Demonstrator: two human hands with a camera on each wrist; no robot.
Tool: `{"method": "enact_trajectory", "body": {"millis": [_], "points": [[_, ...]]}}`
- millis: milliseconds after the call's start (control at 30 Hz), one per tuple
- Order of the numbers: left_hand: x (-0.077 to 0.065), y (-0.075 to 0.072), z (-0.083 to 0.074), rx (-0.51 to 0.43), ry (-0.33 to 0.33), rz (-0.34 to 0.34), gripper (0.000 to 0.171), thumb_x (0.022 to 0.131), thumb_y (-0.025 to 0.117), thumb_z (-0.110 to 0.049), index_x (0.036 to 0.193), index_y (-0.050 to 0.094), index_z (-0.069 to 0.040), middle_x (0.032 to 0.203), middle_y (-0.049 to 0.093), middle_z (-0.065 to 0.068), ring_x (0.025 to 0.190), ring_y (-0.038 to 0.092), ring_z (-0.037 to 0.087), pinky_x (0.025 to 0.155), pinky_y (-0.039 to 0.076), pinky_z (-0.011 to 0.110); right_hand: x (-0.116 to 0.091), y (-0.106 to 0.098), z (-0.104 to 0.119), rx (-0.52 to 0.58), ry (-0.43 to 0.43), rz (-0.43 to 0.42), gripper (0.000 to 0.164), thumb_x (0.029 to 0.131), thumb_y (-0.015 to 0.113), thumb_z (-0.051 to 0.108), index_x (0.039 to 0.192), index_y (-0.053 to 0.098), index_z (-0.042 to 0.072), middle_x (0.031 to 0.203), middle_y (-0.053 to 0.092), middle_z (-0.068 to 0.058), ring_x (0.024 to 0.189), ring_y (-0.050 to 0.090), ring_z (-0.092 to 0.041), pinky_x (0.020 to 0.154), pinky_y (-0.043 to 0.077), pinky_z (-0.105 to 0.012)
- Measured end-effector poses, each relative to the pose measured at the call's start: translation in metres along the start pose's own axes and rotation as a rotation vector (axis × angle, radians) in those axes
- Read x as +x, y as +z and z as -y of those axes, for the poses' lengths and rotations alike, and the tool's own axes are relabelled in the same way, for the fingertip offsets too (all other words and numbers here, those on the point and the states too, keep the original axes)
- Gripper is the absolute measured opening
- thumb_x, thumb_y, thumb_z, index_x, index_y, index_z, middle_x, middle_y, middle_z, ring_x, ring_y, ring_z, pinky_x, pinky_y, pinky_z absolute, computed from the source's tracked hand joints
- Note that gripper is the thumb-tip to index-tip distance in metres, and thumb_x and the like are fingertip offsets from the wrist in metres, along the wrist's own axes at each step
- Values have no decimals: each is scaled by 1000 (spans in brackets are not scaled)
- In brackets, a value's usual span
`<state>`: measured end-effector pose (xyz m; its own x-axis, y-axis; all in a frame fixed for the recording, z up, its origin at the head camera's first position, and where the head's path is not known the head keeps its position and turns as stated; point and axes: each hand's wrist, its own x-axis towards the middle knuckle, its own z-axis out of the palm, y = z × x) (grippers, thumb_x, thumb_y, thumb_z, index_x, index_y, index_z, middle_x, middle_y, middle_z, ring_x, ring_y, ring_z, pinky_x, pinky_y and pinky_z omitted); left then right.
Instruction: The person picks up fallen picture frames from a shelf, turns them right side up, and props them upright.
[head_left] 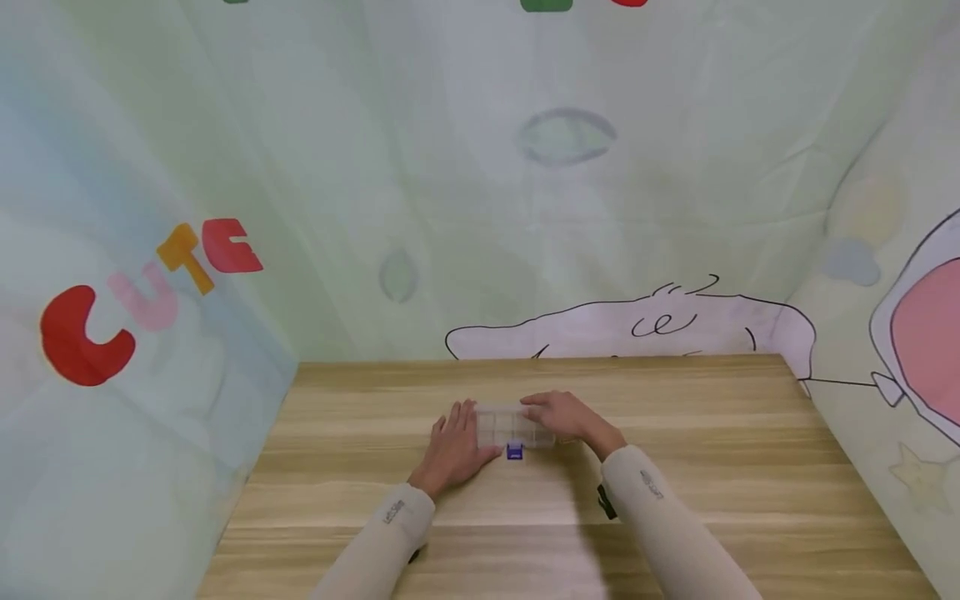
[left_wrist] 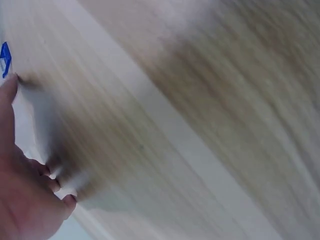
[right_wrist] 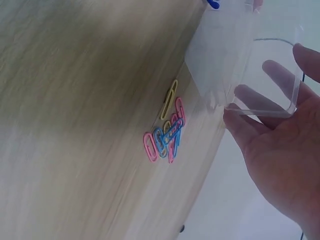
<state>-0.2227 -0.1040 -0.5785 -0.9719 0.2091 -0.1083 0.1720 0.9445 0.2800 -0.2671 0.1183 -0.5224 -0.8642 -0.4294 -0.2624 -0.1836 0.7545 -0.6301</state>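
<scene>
A clear plastic compartment box (head_left: 503,428) with a blue latch (head_left: 514,452) on its near side sits on the wooden table. My left hand (head_left: 455,450) holds its left end, fingers along the side and thumb by the near edge. In the left wrist view, the left hand (left_wrist: 25,195) has its thumb close to the blue latch (left_wrist: 5,59). My right hand (head_left: 558,414) grips the box at its far right corner. The right wrist view has the right hand (right_wrist: 280,150) with fingers seen through the clear plastic (right_wrist: 272,60). Pink, blue and yellow paper clips (right_wrist: 170,132) lie beside the box.
The wooden table (head_left: 360,533) runs back to a hanging printed cloth (head_left: 465,208). More printed cloth stands at the left and right sides, with coloured letters (head_left: 86,337) on the left one.
</scene>
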Motion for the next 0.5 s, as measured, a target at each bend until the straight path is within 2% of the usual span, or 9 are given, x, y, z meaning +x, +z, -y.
{"method": "enact_trajectory", "body": {"millis": [167, 333, 500], "points": [[0, 0, 0, -34, -13, 19, 95, 94, 40, -69, 156, 20, -1, 165, 18, 16, 154, 16, 34, 123, 17, 56, 0, -2, 2, 59, 23, -3, 44, 102, 44, 37, 138, 57, 16, 148, 53, -10, 142, 42, -34, 118, 31, -55], [0, 0, 0, -80, -26, 43, 82, 100, 30, -61, 156, 20, -2, 166, 15, 15, 155, 12, 33, 124, 13, 56, -1, -2, 2, 71, 33, -14, 44, 102, 44, 37, 138, 58, 15, 147, 53, -12, 141, 43, -35, 117, 32, -56], [1, -2, -1, -100, -27, 43, 80, 101, 30, -60, 156, 21, -3, 166, 15, 16, 155, 12, 33, 124, 12, 56, 3, -2, 3, 97, 25, -65, 45, 102, 44, 37, 138, 57, 13, 146, 54, -13, 139, 45, -37, 116, 33, -56]]}}
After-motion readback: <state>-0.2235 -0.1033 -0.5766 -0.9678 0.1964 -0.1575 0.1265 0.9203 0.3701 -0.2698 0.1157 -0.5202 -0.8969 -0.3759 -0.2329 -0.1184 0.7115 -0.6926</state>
